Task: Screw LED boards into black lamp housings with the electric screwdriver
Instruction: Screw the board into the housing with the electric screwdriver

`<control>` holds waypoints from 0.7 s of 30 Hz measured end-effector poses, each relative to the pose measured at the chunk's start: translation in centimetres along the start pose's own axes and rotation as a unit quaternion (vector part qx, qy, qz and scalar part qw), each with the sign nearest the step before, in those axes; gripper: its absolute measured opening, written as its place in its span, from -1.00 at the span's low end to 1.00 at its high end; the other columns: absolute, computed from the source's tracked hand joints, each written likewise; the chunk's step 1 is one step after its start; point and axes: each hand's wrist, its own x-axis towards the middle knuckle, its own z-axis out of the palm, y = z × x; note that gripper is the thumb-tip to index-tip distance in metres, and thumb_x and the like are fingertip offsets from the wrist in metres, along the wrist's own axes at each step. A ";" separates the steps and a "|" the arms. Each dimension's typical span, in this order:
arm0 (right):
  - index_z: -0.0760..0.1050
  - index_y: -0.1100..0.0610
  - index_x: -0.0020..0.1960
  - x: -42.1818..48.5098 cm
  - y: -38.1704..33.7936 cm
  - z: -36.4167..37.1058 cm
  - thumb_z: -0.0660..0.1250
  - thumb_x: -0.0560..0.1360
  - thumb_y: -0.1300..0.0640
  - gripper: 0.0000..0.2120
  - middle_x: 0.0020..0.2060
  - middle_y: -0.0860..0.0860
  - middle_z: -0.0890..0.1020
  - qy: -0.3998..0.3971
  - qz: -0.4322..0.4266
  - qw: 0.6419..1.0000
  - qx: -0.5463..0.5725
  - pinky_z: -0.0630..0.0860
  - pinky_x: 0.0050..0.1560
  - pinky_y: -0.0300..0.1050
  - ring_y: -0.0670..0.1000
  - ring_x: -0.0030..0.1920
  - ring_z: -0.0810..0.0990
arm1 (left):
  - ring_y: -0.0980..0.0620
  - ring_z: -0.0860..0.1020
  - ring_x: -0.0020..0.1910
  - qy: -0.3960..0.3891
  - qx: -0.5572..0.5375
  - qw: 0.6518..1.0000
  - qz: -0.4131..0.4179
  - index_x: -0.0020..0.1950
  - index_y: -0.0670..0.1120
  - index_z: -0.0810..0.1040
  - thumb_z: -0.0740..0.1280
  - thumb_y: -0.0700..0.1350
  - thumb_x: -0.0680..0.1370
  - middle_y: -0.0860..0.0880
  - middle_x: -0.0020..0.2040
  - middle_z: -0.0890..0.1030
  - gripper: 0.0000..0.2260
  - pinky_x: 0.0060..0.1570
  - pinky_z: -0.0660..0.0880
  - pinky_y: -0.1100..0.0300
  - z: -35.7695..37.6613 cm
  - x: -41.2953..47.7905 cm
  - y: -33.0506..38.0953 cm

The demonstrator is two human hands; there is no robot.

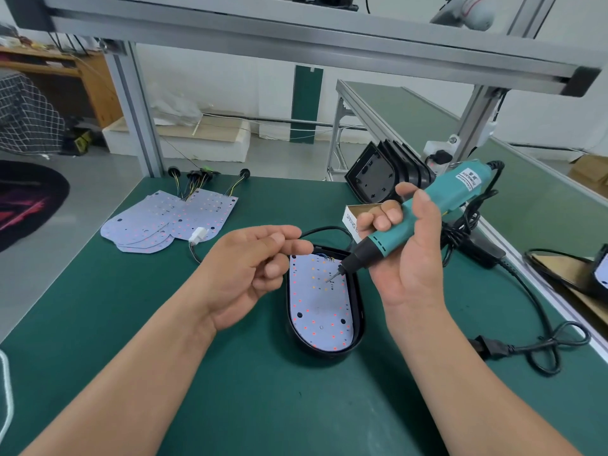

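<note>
1. We find the black oval lamp housing (361,327) lying flat on the green desk (230,390), open side up.
2. A white LED board (320,311) sits inside it.
3. The teal electric screwdriver (427,209) tilts down-left, with its bit over the board's far end.
4. We note spare LED boards (158,222) fanned at far left and spare housings (378,179) stacked at the rear.

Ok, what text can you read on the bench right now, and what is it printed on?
"SPRING B": side of the small white cardboard box, rest hidden behind the right hand.
White label on the teal electric screwdriver: print too blurred to read.
Nothing else legible.
</note>
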 end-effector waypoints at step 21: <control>0.53 0.08 0.08 -0.5 -1.6 1.7 0.29 0.69 0.03 -0.87 -0.30 -0.05 0.41 -0.019 -0.041 0.997 0.064 0.57 0.00 -0.09 -0.06 -0.31 0.43 | 0.16 0.28 -0.53 -0.088 0.057 0.994 -0.031 0.01 -0.10 0.76 0.50 -0.23 0.50 -0.27 0.07 0.73 -0.88 -0.52 0.25 0.34 1.9 -1.3 -1.3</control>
